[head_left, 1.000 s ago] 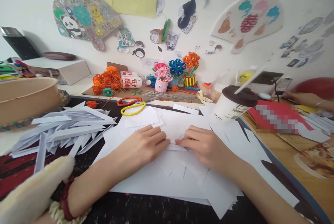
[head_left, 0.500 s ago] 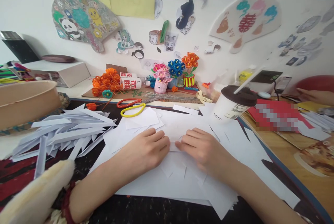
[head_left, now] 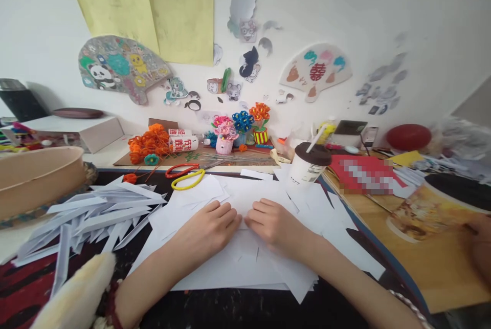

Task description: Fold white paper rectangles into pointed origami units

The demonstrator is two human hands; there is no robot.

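My left hand point(head_left: 215, 224) and my right hand point(head_left: 270, 224) meet over the white sheets, fingers curled and thumbs close together. Between them they pinch a small piece of white paper point(head_left: 244, 223), mostly hidden by my fingers. Loose white sheets point(head_left: 226, 272) spread beneath both wrists, with small cut pieces on top. To the left lies a heap of narrow folded paper strips point(head_left: 111, 221). Scissors with one red and one yellow handle point(head_left: 187, 180) rest beyond my left hand.
A lidded cup with a straw point(head_left: 305, 170) stands beyond my right hand. A round tan container point(head_left: 38, 180) is at left. Handmade flowers point(head_left: 151, 142) line the back. At the right edge, another person's hand point(head_left: 481, 242) is beside a printed cup-like object point(head_left: 422, 211).
The view has tilted up and shifted, showing more wall. My hands have drawn slightly closer together, still on the paper. Another person's hand now appears lower at the right edge.
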